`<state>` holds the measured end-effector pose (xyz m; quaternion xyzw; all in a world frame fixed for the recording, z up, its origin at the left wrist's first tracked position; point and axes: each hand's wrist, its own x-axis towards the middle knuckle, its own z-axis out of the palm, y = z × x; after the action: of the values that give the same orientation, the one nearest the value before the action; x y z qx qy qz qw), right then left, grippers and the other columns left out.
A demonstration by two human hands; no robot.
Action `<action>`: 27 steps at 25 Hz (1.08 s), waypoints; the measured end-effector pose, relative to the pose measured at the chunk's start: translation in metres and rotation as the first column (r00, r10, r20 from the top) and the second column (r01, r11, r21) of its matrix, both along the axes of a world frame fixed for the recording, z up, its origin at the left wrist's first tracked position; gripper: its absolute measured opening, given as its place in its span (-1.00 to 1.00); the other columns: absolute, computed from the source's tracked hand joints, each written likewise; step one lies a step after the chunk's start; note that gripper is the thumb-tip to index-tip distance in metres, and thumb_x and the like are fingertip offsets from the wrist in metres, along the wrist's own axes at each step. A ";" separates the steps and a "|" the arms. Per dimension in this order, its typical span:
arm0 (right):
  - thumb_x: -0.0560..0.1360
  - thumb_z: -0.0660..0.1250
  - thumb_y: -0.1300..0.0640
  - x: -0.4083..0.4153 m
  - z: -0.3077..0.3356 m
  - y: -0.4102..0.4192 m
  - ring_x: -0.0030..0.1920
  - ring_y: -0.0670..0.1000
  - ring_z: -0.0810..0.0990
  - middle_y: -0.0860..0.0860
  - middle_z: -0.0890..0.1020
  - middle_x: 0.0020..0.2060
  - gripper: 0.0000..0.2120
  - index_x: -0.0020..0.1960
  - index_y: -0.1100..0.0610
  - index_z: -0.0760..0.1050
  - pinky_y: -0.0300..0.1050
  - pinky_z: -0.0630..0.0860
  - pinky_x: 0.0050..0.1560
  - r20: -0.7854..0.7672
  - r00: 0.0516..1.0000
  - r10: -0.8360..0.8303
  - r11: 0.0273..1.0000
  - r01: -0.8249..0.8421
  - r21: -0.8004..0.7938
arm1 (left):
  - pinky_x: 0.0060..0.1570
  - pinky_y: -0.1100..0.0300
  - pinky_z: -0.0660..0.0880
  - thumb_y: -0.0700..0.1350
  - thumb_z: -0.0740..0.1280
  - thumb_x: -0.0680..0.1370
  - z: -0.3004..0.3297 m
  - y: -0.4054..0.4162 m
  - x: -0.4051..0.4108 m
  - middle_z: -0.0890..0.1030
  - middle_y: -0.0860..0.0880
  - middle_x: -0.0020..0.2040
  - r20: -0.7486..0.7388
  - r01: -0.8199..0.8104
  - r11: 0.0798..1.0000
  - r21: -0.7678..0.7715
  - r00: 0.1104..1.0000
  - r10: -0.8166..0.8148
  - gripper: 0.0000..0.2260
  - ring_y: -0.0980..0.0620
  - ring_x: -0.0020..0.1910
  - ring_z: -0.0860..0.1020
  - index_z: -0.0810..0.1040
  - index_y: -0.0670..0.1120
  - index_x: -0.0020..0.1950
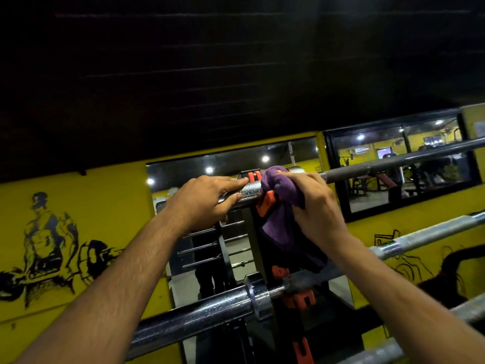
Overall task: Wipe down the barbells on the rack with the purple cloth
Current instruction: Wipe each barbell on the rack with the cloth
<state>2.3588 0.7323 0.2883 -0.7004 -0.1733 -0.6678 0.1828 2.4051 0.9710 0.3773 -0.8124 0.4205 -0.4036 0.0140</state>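
- Here, in the head view, the left hand curls its fingers round the sleeve of the top barbell, just left of the orange rack hook.
- The right hand grips the purple cloth, bunched over the same bar directly beside the left fingertips, its tail hanging below.
- Lower barbells lie beneath.

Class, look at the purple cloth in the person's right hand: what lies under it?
The purple cloth is draped over the top barbell and an orange rack hook. The right hand grips it. The stretch of bar beneath the cloth is covered.
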 end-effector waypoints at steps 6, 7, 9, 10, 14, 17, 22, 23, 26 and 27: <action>0.45 0.43 0.41 -0.008 -0.030 0.006 -0.02 -0.09 0.37 0.06 0.66 0.13 -0.53 0.35 0.23 0.53 -0.46 0.32 0.03 0.004 1.000 -0.014 0.998 0.014 0.060 | 0.18 -0.03 0.55 0.14 0.17 0.66 0.000 0.000 -0.001 0.49 0.17 0.42 0.021 -0.005 1.000 -0.003 1.000 0.006 -0.60 0.12 0.33 0.50 0.34 0.23 0.51; 0.45 0.42 0.41 -0.010 -0.032 0.004 -0.03 -0.07 0.38 0.04 0.66 0.13 -0.52 0.35 0.21 0.53 -0.41 0.34 0.00 -0.022 0.999 -0.030 0.998 0.031 0.055 | 0.18 -0.05 0.55 0.15 0.16 0.65 0.000 0.000 -0.001 0.50 0.17 0.41 0.012 0.000 1.000 -0.005 1.000 0.000 -0.60 0.11 0.33 0.51 0.35 0.23 0.51; 0.43 0.41 0.42 -0.014 -0.038 -0.003 -0.06 -0.01 0.39 0.03 0.67 0.10 -0.52 0.31 0.17 0.54 -0.23 0.42 -0.07 -0.096 0.993 -0.076 0.997 0.075 -0.005 | 0.17 -0.06 0.55 0.15 0.17 0.65 0.000 0.000 -0.002 0.50 0.17 0.41 0.001 0.002 1.000 -0.005 1.000 -0.002 -0.60 0.11 0.33 0.50 0.35 0.23 0.51; 0.41 0.41 0.42 -0.015 -0.043 -0.007 -0.06 0.01 0.39 0.03 0.66 0.08 -0.52 0.29 0.14 0.54 -0.14 0.45 -0.09 -0.172 0.979 -0.107 0.994 0.099 -0.056 | 0.18 -0.06 0.55 0.13 0.19 0.66 0.000 0.001 -0.002 0.50 0.16 0.41 0.003 0.000 1.000 -0.004 1.000 0.000 -0.60 0.10 0.34 0.50 0.34 0.22 0.51; 0.44 0.40 0.40 -0.012 -0.073 -0.015 0.03 -0.03 0.54 0.00 0.65 0.07 -0.52 0.28 0.03 0.55 -0.17 0.54 0.01 -0.272 0.954 0.124 0.971 -0.060 0.231 | 0.20 -0.09 0.53 0.12 0.19 0.66 0.000 -0.001 -0.003 0.50 0.14 0.42 0.005 -0.014 1.000 -0.001 1.000 0.014 -0.60 0.08 0.36 0.49 0.33 0.21 0.52; 0.46 0.46 0.37 -0.013 -0.060 -0.001 0.03 -0.05 0.62 0.00 0.63 0.04 -0.63 0.20 0.08 0.56 -0.26 0.58 0.04 0.074 0.955 0.287 0.770 -0.275 0.575 | 0.22 -0.07 0.52 0.12 0.18 0.66 0.000 -0.001 -0.004 0.50 0.14 0.42 0.017 -0.024 1.000 -0.002 1.000 0.024 -0.60 0.07 0.36 0.48 0.33 0.20 0.52; 0.45 0.51 0.29 0.000 -0.031 0.039 -0.07 -0.16 0.47 0.07 0.57 -0.03 -0.73 0.11 0.28 0.54 -0.51 0.38 0.01 0.136 0.987 0.087 0.924 -0.131 0.360 | 0.20 0.00 0.52 0.12 0.18 0.67 -0.001 -0.001 -0.006 0.51 0.16 0.41 0.046 -0.024 1.000 -0.010 0.999 0.024 -0.61 0.09 0.36 0.49 0.35 0.22 0.51; 0.46 0.51 0.26 0.000 -0.030 0.042 -0.08 -0.15 0.49 0.05 0.58 -0.03 -0.72 0.12 0.25 0.54 -0.47 0.41 -0.02 0.121 0.987 0.106 0.913 -0.145 0.381 | 0.19 -0.01 0.53 0.14 0.17 0.66 -0.001 -0.001 -0.005 0.51 0.17 0.40 0.045 -0.020 1.000 -0.008 0.999 0.020 -0.61 0.10 0.35 0.49 0.35 0.23 0.50; 0.50 0.41 0.32 -0.011 -0.033 0.045 -0.06 -0.12 0.57 -0.04 0.61 -0.04 -0.70 0.20 0.12 0.54 -0.29 0.51 -0.04 0.032 0.969 0.243 0.843 -0.228 0.487 | 0.18 -0.03 0.55 0.19 0.11 0.62 0.000 -0.001 -0.002 0.51 0.19 0.40 0.035 -0.014 1.000 -0.003 0.999 0.014 -0.57 0.11 0.33 0.51 0.36 0.24 0.50; 0.52 0.35 0.34 -0.016 -0.035 0.046 -0.06 -0.13 0.58 -0.06 0.62 -0.06 -0.69 0.22 0.07 0.55 -0.30 0.51 -0.06 -0.012 0.951 0.309 0.813 -0.257 0.523 | 0.17 -0.03 0.55 0.20 0.09 0.60 0.000 -0.001 -0.002 0.51 0.19 0.39 0.038 -0.010 1.000 -0.003 0.999 0.010 -0.55 0.11 0.32 0.52 0.36 0.24 0.49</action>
<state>2.3426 0.7781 0.2531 -0.6234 -0.0815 -0.6204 0.4688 2.4030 0.9703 0.3769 -0.8069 0.4154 -0.4194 0.0228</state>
